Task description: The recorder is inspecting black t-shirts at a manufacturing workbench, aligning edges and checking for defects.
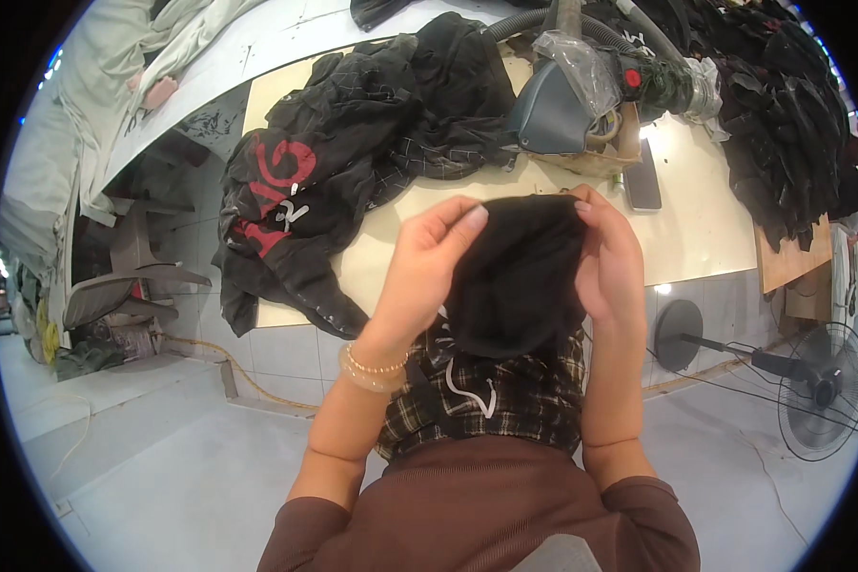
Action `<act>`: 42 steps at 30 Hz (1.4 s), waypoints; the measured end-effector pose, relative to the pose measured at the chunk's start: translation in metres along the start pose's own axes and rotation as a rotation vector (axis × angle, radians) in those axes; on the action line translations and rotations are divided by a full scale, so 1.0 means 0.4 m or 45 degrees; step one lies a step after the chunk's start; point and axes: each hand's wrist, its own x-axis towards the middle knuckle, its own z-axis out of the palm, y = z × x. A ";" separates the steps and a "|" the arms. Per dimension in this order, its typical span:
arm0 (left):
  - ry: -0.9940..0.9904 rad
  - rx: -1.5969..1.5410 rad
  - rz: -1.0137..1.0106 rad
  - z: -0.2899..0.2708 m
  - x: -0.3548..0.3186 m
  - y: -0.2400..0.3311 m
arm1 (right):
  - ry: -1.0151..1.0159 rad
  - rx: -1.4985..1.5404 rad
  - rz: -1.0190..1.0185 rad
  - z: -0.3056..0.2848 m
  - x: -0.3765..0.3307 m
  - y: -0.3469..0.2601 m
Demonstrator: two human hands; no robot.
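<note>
1. Both hands are raised at the centre of the frame, above the person's lap. The left hand (pixel 429 262) pinches the upper left edge of a black fabric piece (pixel 515 276) between thumb and fingers; a beaded bracelet and a pale bangle (pixel 374 372) sit on its wrist.
2. The right hand (pixel 608 257) grips the upper right edge of the same fabric, fingers curled over its top.
3. The black fabric piece hangs between the two hands, bunched into a rounded shape, and reaches down to a dark plaid garment (pixel 505 396) with white cords that lies on the lap, lower centre.
4. Behind the hands runs a pale bench (pixel 696 224) across the upper half of the frame.
5. On the bench, upper left of centre, lies a heap of black garments (pixel 353 162); one bears large red lettering and hangs over the bench edge.
6. At upper centre right stands a grey steam iron (pixel 553 105) with hoses and a plastic wrap, resting on a small wooden box.
7. A dark phone (pixel 643 181) lies flat just right of the box.
8. A second pile of dark clothing (pixel 791 124) fills the upper right.
9. A floor fan (pixel 820 391) lies on the pale floor at the lower right.
</note>
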 end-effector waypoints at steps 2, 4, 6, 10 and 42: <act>0.015 0.016 0.046 -0.006 0.031 0.020 | -0.013 0.128 0.072 -0.007 0.007 0.000; 0.016 0.016 0.058 -0.015 0.058 0.021 | 0.105 0.257 0.171 0.007 0.011 0.001; -0.005 0.086 0.099 -0.021 0.078 0.027 | 0.198 0.292 0.201 0.013 0.023 0.002; 0.019 0.193 0.242 -0.032 0.089 0.027 | 0.303 0.327 0.176 0.028 0.033 0.000; 0.079 0.844 0.650 0.000 0.108 0.035 | -0.057 0.795 0.362 -0.002 0.005 0.012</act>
